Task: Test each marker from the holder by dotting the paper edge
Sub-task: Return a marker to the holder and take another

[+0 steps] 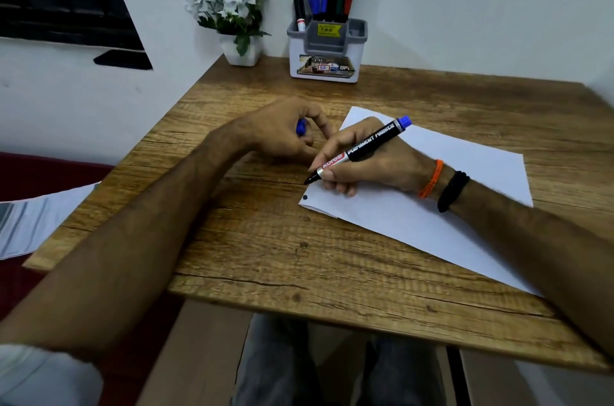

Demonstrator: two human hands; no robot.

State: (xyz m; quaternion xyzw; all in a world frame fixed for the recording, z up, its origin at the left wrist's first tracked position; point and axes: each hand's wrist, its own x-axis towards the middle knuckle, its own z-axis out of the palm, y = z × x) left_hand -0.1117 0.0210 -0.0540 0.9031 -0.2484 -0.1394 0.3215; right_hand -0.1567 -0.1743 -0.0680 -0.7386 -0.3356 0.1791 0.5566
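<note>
**Marker tip at the paper's edge, cap in the other hand**

The right hand (pixel 357 161) is curled in a writing grip, thumb and fingers pinching the lower barrel of a black marker (pixel 362 148) with a blue end. The heel of this hand rests on the paper (pixel 448 193). An orange band (pixel 431 179) and a black band (pixel 452 191) circle the wrist.

The left hand (pixel 282 131) is loosely closed just beside the paper's left edge, its fingers folded around a blue cap (pixel 301 128), of which only a small part shows. Its lower side rests on the table (pixel 265 256).

The marker lies on a slant: its tip points down and to the left, at the left edge of the paper, and its blue end points up and to the right, away from the person. Whether the tip touches the sheet I cannot tell. A dark dot (pixel 305 197) sits on the paper near that edge, just below the tip.

The paper is a white sheet lying askew on a wooden table. Beyond the paper, against the pale wall, stands a grey and white holder (pixel 327 50) with several markers (pixel 327 0) upright in it: black, blue, green and red. Left of the holder is a white pot of pale flowers (pixel 229 6).
</note>
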